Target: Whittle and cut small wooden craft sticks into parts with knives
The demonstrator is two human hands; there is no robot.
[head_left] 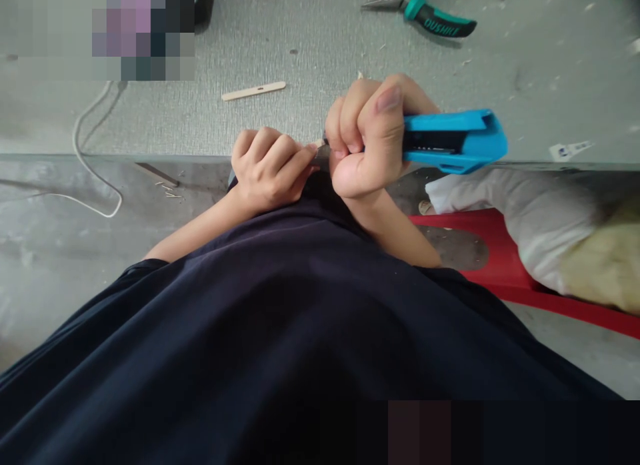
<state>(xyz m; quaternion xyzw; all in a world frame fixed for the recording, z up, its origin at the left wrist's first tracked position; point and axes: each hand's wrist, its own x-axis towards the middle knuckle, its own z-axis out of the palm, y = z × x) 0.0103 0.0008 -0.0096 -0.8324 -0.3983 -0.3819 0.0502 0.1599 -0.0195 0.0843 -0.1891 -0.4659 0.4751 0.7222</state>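
Note:
My right hand (373,135) is wrapped round a blue utility knife (477,141), whose handle sticks out to the right of the fist. Most of its front end is hidden by the fingers. Beside it, my left hand (273,161) is closed, pinching a small pale wooden stick (319,143); only its tip shows, close to the right hand's fingers. Whether the blade touches the stick cannot be made out. Both hands are at the table's front edge, just above my lap. A flat wooden craft stick (254,91) with a dark mark near its middle lies on the table beyond my left hand.
Green-and-black pliers (425,15) lie at the back of the grey table (165,118). A white cable (77,131) hangs over the front edge at left. To the right below stands a red stool (500,245) with pale cloth (545,218). Wood scraps dot the floor.

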